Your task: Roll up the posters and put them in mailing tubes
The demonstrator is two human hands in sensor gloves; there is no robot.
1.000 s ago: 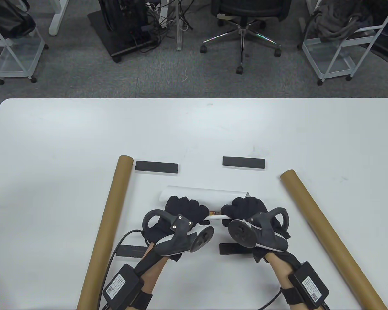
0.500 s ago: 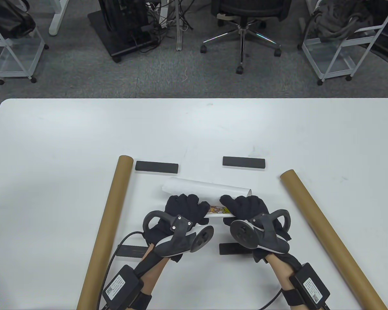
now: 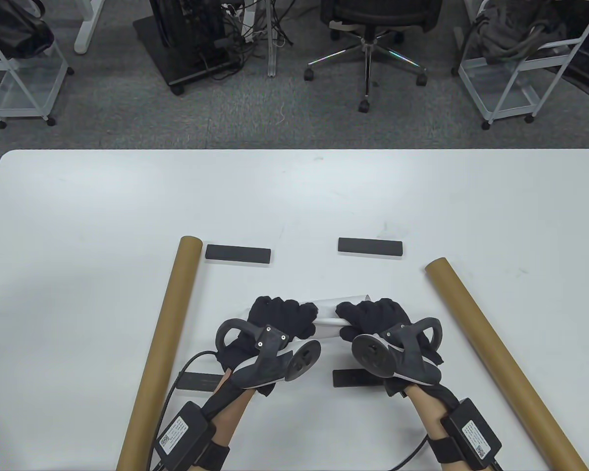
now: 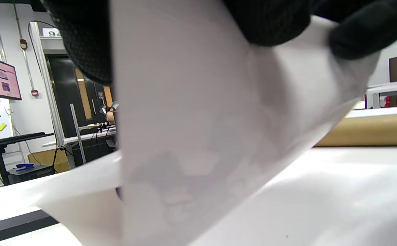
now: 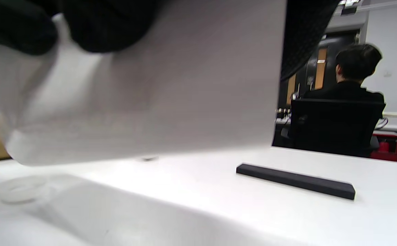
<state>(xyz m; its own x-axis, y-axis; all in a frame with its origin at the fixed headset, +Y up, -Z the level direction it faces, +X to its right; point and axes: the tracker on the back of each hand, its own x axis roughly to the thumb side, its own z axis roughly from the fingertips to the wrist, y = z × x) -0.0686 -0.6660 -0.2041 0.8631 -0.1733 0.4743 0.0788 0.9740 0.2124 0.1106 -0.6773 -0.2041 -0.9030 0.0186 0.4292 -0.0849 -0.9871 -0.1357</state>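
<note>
I have both hands clamped on the rolled white poster [image 3: 327, 324] at six o'clock: my left hand [image 3: 280, 319] grips its left part, my right hand [image 3: 375, 316] its right, between two cardboard mailing tubes [image 3: 161, 343] [image 3: 500, 360].

White rolled poster [image 3: 330, 325] (lifted) between two brown mailing tubes [image 3: 163, 343].

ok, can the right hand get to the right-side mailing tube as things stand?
Probably, but not free now: the right hand grips the rolled poster together with the left hand. The right mailing tube lies just outside it on the table, with nothing between them.
</note>
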